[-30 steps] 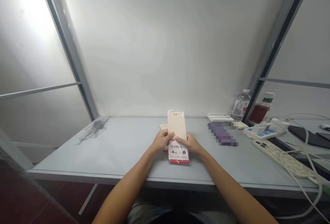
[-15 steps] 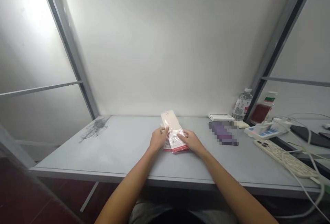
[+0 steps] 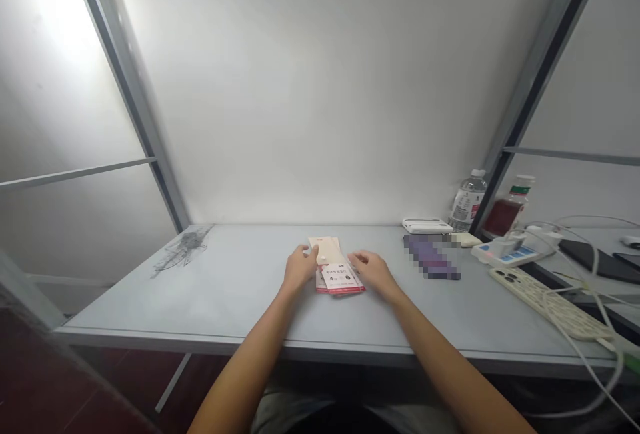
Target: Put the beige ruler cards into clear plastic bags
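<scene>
The left hand (image 3: 299, 267) and right hand (image 3: 374, 271) are flanking overlapping packets (image 3: 342, 275) on the surface (image 3: 240, 294); both grips are hanging open; lifting would need pinched edges.

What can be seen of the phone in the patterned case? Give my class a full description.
The phone lies back up on the grey table, slanting towards its near right. Its long, pale cream case carries darker, irregular shapes; it could be plastic, though that is unclear. Dark round camera lenses sit at the far left end. A white cable crosses it. Neither hand touches it; its screen is hidden.
</scene>
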A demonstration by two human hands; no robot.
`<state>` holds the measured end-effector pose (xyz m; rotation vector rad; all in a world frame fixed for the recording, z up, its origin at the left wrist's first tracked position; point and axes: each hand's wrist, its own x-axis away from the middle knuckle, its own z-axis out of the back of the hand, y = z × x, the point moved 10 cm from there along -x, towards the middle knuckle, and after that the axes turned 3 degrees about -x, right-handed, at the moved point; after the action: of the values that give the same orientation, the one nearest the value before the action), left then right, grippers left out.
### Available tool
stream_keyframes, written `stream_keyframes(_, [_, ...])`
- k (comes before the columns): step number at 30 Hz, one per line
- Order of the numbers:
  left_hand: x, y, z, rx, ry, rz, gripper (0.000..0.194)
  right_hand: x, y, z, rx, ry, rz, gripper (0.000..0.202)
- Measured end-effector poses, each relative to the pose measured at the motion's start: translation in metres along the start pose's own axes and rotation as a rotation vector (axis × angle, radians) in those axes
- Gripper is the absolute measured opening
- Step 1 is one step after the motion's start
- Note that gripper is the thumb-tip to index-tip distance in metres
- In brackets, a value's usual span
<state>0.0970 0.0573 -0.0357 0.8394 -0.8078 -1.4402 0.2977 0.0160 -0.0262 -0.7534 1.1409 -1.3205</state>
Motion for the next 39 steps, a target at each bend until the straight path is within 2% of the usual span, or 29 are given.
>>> stream_keyframes(4, [0.001,0.002,-0.005,0.034,-0.031,0.000,0.054,-0.001,0.012,-0.010,-0.295,-0.076,-0.120,0.028])
stream_keyframes(8, [0.002,0.007,-0.003,0.025,-0.019,-0.018,0.049,0.000,0.015,-0.013,-0.377,-0.097,-0.174,0.027])
stream_keyframes(15, [0.004,0.011,0.013,-0.038,0.080,-0.034,0.043,-0.004,0.019,0.002,-0.303,0.014,-0.147,0.027])
stream_keyframes(20, [0.004,0.010,0.019,-0.069,0.084,-0.008,0.039,-0.004,0.021,0.006,-0.256,0.027,-0.156,0.027])
stream_keyframes(24, [0.007,0.011,0.024,-0.134,0.114,0.014,0.039,-0.004,0.018,0.014,-0.147,0.093,-0.132,0.027])
stream_keyframes(29, [0.009,0.002,0.008,-0.278,-0.018,0.070,0.039,-0.003,0.016,0.014,-0.086,0.102,-0.128,0.028])
stream_keyframes(33, [0.006,0.009,0.000,-0.235,-0.050,-0.042,0.040,-0.001,0.013,0.010,-0.034,0.071,-0.118,0.030])
stream_keyframes(37, [0.006,0.029,0.003,-0.115,0.013,-0.208,0.039,-0.001,0.009,0.008,-0.037,0.068,-0.100,0.033])
stream_keyframes(39, [0.009,0.039,0.001,-0.035,0.005,-0.279,0.040,-0.001,0.004,0.002,-0.123,0.022,-0.086,0.036])
